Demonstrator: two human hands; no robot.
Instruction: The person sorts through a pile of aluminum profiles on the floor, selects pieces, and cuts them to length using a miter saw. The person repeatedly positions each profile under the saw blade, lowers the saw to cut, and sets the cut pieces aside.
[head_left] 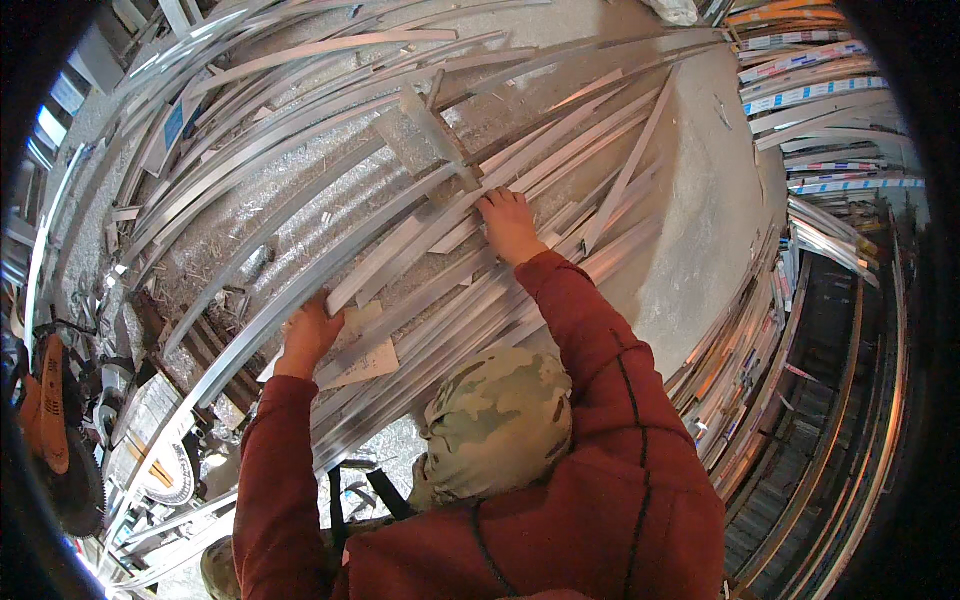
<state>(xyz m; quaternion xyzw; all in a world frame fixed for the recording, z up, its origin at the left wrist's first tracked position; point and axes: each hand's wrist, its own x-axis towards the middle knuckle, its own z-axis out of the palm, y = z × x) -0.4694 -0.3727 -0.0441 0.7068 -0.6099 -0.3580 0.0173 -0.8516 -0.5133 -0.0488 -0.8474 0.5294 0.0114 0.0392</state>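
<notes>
Long silver-grey metal strips [400, 255] lie across the middle in a loose, roughly parallel bundle. My left hand [312, 335] is closed at the near end of one flat strip, fingertips at its edge; a long profile [255, 330] passes just beside this hand. Farther up and to the right, my right hand [508, 225] has its fingers curled over the edge of what looks like the same strip. Its palm side is hidden. Pale sheets [365, 365] with handwriting lie under the strips near my left hand. A flat metal plate [415, 140] with a crosspiece sits beyond my right hand.
More bent-looking strips [300, 60] cover the floor at the far left. A saw [165, 470] with an orange handle and toothed disc stands at the lower left. Racks of long profiles [820, 100] line the right side. My camouflage-clad knee [500, 420] is in front.
</notes>
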